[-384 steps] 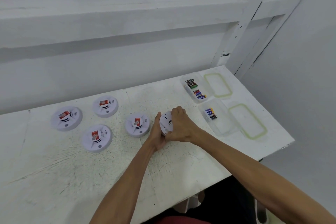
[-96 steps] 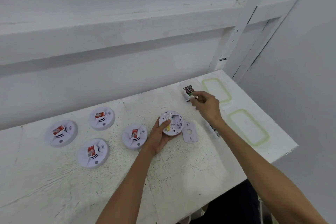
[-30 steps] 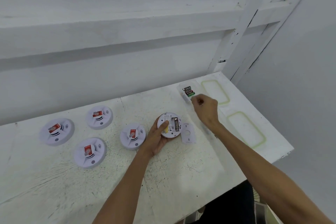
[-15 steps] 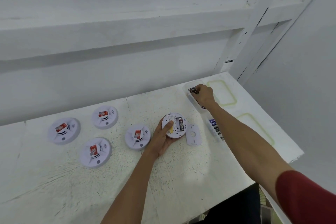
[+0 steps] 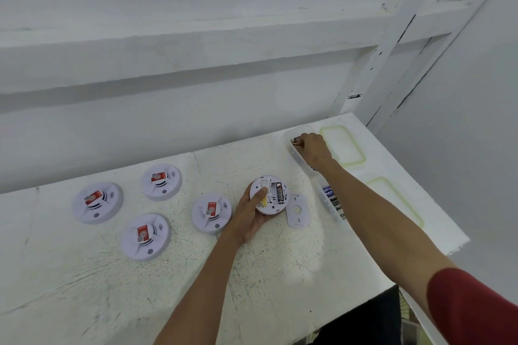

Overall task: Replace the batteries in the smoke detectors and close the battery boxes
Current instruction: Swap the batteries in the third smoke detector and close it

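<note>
My left hand (image 5: 250, 214) grips an upturned white smoke detector (image 5: 273, 204) on the table, thumb across its back. Its battery bay is open, with one black battery (image 5: 280, 192) in it. The detector's loose cover plate (image 5: 298, 210) lies just to its right. My right hand (image 5: 313, 149) reaches into the far clear battery box (image 5: 291, 148), fingers pinched on a battery (image 5: 295, 141) whose end shows at my fingertips. A nearer clear box (image 5: 332, 202) holds several batteries and lies partly under my right forearm.
Several more white smoke detectors lie face up with red tags to the left (image 5: 97, 202) (image 5: 161, 181) (image 5: 145, 236) (image 5: 212, 212). Two green-rimmed box lids (image 5: 342, 148) (image 5: 395, 202) lie right of the boxes, near the table's right edge. A white wall runs behind.
My right hand went from just outside the far box into it and now pinches a battery there. The left hand keeps hold of the open detector.
</note>
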Demonstrator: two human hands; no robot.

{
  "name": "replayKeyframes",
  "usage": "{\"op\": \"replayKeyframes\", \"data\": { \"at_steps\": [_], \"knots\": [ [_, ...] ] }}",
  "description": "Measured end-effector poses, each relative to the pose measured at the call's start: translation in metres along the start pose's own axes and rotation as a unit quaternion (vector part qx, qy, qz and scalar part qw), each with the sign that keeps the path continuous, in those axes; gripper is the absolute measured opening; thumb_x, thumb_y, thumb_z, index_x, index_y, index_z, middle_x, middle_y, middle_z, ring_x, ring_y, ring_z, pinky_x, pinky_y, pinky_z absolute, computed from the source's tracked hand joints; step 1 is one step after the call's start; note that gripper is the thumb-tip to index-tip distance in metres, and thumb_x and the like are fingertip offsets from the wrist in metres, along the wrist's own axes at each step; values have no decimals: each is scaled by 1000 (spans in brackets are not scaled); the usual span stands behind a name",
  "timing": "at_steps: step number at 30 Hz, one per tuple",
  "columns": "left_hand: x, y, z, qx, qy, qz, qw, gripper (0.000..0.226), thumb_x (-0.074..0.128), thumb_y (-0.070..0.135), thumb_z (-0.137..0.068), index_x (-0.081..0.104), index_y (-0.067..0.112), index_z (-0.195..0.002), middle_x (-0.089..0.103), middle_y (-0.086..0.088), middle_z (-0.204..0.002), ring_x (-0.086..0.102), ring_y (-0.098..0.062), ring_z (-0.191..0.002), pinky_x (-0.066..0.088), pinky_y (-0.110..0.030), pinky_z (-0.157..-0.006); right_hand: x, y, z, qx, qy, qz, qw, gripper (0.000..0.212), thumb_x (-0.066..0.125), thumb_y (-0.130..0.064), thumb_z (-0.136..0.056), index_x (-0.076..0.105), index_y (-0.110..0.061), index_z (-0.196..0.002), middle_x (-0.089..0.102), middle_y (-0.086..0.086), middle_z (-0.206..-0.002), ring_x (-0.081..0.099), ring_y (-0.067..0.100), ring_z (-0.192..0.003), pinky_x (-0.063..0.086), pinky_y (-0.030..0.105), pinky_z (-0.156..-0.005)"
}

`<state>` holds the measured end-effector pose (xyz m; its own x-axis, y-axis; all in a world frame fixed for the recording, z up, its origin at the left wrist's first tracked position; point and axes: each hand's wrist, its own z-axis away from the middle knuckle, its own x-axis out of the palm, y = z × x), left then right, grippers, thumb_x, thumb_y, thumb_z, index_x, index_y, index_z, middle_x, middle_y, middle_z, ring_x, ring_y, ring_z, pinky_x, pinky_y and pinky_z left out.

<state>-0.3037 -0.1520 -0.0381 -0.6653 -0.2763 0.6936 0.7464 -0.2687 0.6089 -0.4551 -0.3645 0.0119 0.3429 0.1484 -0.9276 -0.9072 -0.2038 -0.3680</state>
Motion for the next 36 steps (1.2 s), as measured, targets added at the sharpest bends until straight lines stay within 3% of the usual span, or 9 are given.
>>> {"op": "replayKeyframes", "data": {
  "at_steps": [2, 6, 8, 11, 15, 22, 30, 33, 36],
  "knots": [
    [0, 0, 0, 0, -1, 1, 1000, 41, 54, 10, -104, 50, 13, -144, 62, -19, -140, 60, -38, -129, 51, -61, -100, -3, -1, 2, 5, 9, 22, 1000, 24, 51, -17, -98, 56, -6, -119, 61, 17, -119, 57, 31, -106, 43, 33, -76],
    [1, 1, 1, 1, -3, 1, 1000, 40, 54, 11, -104, 50, 12, -144, 62, -19, -140, 59, -39, -130, 50, -61, -100, -17, -15, 18, -6, 54, 5, 999, 46, 40, -8, -101, 41, -15, -146, 51, 21, -126, 52, 37, -114, 43, 38, -90],
    [1, 1, 1, -1, -6, 6, 1000, 41, 53, 11, -104, 50, 11, -145, 61, -20, -141, 59, -40, -130, 50, -61, -101, -23, -24, 32, -40, 69, -37, 996, 37, 39, -14, -102, 53, -16, -137, 59, 20, -116, 58, 36, -105, 45, 36, -87],
    [0, 1, 0, -3, -9, 12, 1000, 41, 52, 10, -105, 48, 9, -146, 60, -22, -142, 58, -40, -131, 50, -61, -101, -28, -41, 68, -98, 70, -125, 985, 19, 53, -14, -96, 58, -16, -114, 69, 7, -84, 62, 21, -70, 52, 33, -65],
    [-1, 0, -1, 1, -11, 10, 1000, 43, 53, 11, -104, 47, 9, -147, 59, -23, -143, 58, -41, -131, 48, -62, -103, -23, -55, 120, -140, 41, -179, 973, 17, 65, -16, -88, 57, -18, -103, 68, -4, -75, 60, 9, -57, 48, 19, -53],
    [-4, -1, -2, 13, -18, 9, 1000, 47, 52, 13, -105, 43, 9, -151, 57, -24, -144, 56, -42, -132, 50, -58, -104, -2, -44, 152, -236, 22, -94, 967, 13, 63, -23, -92, 56, -16, -100, 68, 0, -79, 62, 15, -66, 54, 39, -59],
    [-4, -2, -2, 20, -12, 1, 1000, 53, 57, 18, -101, 43, 7, -151, 60, -24, -141, 63, -39, -124, 55, -53, -100, 10, -29, 175, -303, 41, -85, 948, 13, 76, -17, -86, 69, -10, -95, 69, 1, -90, 60, 13, -83, 51, 31, -68],
    [-5, -2, -2, 18, -11, 12, 1000, 53, 57, 16, -102, 42, 5, -151, 59, -26, -141, 61, -40, -127, 57, -52, -96, 6, -23, 168, -276, 2, -134, 952, 13, 79, -18, -84, 74, -14, -96, 71, 0, -101, 57, 2, -89, 51, 24, -75],
    [-5, -2, -2, 14, -15, 19, 1000, 50, 56, 13, -103, 42, 6, -151, 58, -27, -142, 60, -41, -127, 57, -54, -96, 9, -25, 161, -204, -8, -162, 965, 28, 82, -26, -80, 72, -20, -105, 62, -3, -116, 57, 11, -105, 49, 19, -77]
  ]
}}
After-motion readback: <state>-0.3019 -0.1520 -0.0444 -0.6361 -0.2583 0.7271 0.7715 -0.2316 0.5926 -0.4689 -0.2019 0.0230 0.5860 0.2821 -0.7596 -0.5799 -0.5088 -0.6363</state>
